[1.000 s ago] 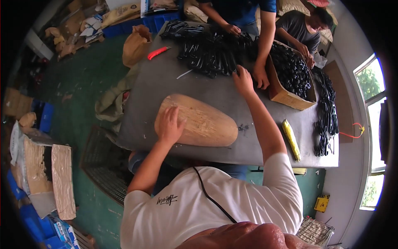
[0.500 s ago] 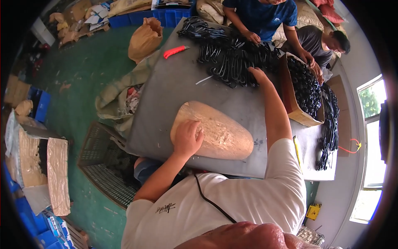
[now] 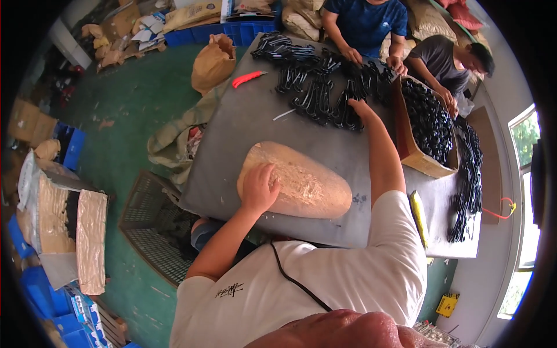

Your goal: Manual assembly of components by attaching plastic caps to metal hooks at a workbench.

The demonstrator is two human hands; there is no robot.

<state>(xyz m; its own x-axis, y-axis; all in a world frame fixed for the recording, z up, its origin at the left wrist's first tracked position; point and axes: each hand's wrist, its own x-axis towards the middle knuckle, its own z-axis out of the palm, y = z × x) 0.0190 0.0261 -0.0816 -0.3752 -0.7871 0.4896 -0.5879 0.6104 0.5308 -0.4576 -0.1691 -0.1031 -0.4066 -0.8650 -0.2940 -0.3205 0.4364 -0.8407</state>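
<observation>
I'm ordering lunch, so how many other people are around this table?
2: a person in blue across the table, and a person in dark grey on the right, behind the box of black pieces. Others could be out of view.

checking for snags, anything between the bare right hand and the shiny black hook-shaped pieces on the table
Nothing visible does: the right hand is at the near edge of the black hook-shaped pieces on the grey tabletop. The open brown cardboard box stands to its right.
</observation>
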